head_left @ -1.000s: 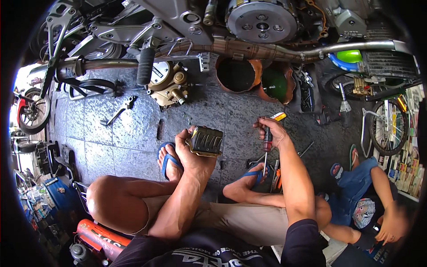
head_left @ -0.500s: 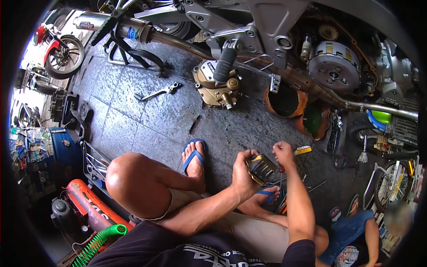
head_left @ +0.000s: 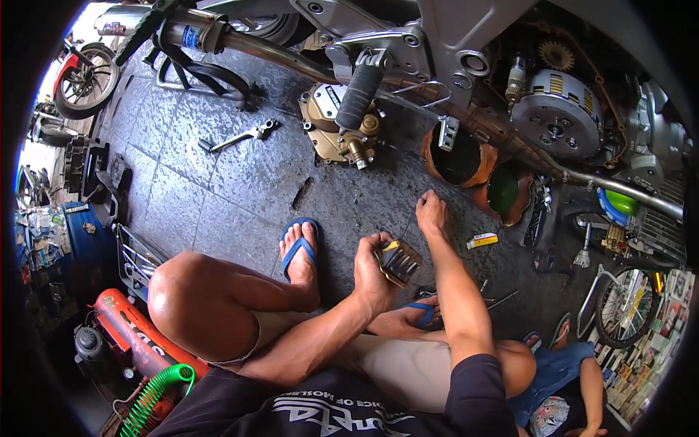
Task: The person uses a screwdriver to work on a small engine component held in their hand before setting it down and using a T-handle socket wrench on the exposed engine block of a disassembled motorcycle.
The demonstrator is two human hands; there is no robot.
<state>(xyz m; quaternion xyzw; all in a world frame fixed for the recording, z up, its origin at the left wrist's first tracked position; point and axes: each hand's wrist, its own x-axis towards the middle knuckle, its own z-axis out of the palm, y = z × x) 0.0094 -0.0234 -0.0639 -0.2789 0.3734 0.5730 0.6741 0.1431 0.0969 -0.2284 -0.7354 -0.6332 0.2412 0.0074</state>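
My left hand (head_left: 370,273) is wrapped around a small block-shaped thing (head_left: 398,262), dark with a yellow corner and ribbed slots. Its exact kind cannot be made out. Stretched forward over the floor is my right hand (head_left: 433,213), its fingers curled together just short of a brown bowl (head_left: 486,169) with dark liquid inside. Whatever those fingers hold, if anything, is hidden. A small yellow-and-white box (head_left: 482,240) lies to the right of that forearm. Ahead of my hands, a gold engine cover (head_left: 317,135) rests on the floor beneath a black footpeg (head_left: 360,98).
The motorcycle's exhaust pipe (head_left: 280,58) and exposed clutch (head_left: 557,120) hang ahead. A metal lever (head_left: 244,136) lies on the tiles (head_left: 178,197). A second bowl (head_left: 518,206) holds greenish liquid. At left stands a red compressor (head_left: 135,328); another person (head_left: 561,371) sits at lower right.
My right hand has moved forward and left, away from the block in my left hand. The left hand and block have shifted slightly left in view, as has the whole scene.
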